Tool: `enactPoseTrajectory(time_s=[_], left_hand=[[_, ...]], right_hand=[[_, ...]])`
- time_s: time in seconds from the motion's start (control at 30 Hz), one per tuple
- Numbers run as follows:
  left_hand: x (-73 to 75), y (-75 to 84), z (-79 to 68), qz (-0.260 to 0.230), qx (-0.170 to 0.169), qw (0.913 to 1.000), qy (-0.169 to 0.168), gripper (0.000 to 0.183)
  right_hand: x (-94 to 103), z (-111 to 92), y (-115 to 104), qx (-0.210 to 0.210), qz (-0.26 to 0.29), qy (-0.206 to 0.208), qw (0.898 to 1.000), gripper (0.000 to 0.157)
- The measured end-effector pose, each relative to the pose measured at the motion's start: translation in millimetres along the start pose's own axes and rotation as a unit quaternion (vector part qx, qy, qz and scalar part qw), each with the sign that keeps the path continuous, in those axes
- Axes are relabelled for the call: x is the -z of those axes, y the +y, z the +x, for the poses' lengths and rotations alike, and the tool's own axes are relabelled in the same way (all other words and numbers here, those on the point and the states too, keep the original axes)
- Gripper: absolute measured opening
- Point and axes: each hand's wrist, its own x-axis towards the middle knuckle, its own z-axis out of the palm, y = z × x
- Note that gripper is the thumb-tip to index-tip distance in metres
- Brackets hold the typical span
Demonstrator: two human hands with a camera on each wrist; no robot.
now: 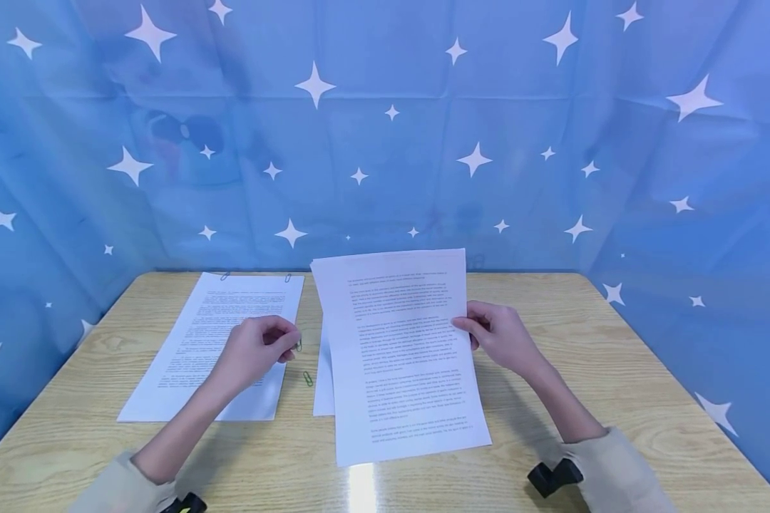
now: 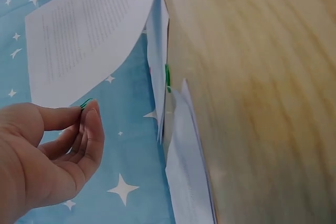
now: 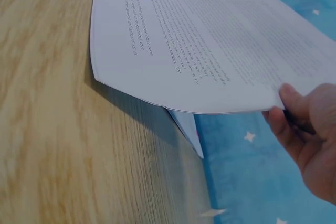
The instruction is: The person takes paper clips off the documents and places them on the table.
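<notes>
My right hand [image 1: 497,335] pinches the right edge of a few printed sheets [image 1: 404,356], thumb in front, and holds them raised and tilted above the table. In the right wrist view their lower edge bows slightly. Between the thumb and fingertips of my left hand [image 1: 259,345] is a green paper clip [image 2: 86,103], left of the raised sheets and apart from them. A second green paper clip [image 1: 308,378] lies on the table just below that hand. Under my left hand and forearm rests a printed stack [image 1: 192,349], partly covered by them.
Two blue paper clips [image 1: 225,276] [image 1: 288,278] sit on the top edge of the left stack. More white paper [image 1: 324,388] lies on the table, mostly hidden behind the raised sheets. A blue star-patterned curtain [image 1: 385,142] hangs round the wooden table [image 1: 622,399].
</notes>
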Motion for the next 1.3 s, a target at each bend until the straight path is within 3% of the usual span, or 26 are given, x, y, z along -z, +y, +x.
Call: enactPoseTrajectory(time_s=[0.7,1.0,1.3], left_hand=[[-9.8,-16.8,-6.3,0.032,0.054,0.9953,-0.073,0.004],[-13.3,-20.7,-5.7,0.015,0.088,0.9912,-0.098,0.005],[-12.9,-21.4,-6.1,-0.002,0.094,0.9893,-0.111,0.005]], right_hand=[[0.4,-0.2,1.8,-0.001,0.008,-0.002,1.0,0.01],[0.8,-0.9,2.5,-0.002,0.007,-0.002,1.0,0.01],[1.2,-1.7,2.7,-0.006,0.01,-0.006,1.0,0.009]])
